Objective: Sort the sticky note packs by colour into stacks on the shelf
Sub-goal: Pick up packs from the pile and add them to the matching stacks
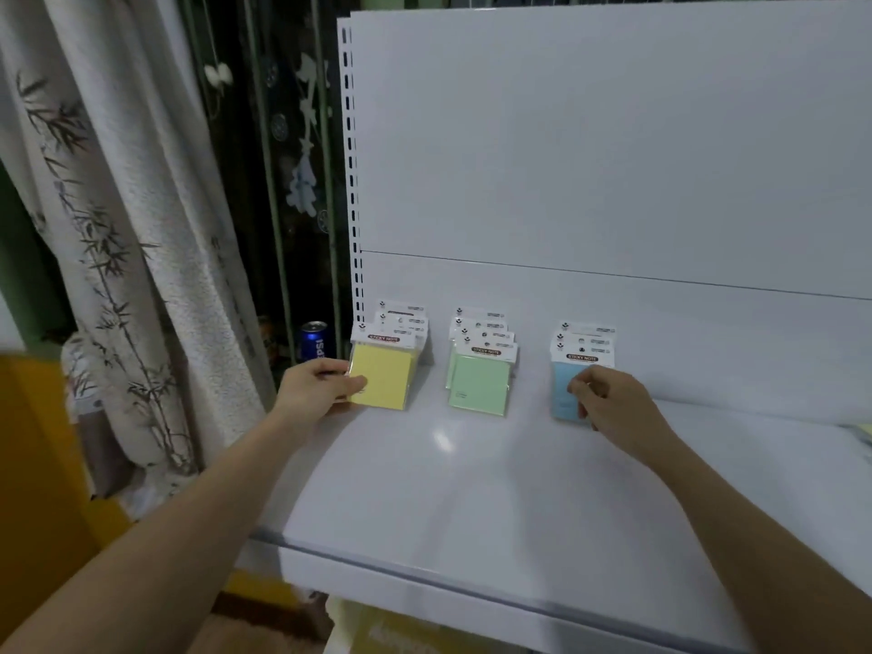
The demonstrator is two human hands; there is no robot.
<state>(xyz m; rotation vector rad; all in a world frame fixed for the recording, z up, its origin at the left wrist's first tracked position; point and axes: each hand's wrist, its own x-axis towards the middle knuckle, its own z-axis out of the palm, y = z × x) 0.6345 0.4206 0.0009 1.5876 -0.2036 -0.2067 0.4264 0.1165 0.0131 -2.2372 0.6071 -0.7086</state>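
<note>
Three stacks of sticky note packs lean against the back panel of the white shelf (472,488). The yellow stack (389,375) is at the left, the green stack (481,382) in the middle, the blue stack (564,394) at the right. My left hand (318,387) grips the left edge of the front yellow pack, thumb on its face. My right hand (608,401) has curled fingers pinching the front blue pack and hides its right half.
A blue Pepsi can (314,339) stands just left of the shelf upright. A patterned curtain (118,252) hangs at the left. At the shelf's far right edge lies part of some yellowish item (863,431). A yellow box (401,639) sits below the shelf.
</note>
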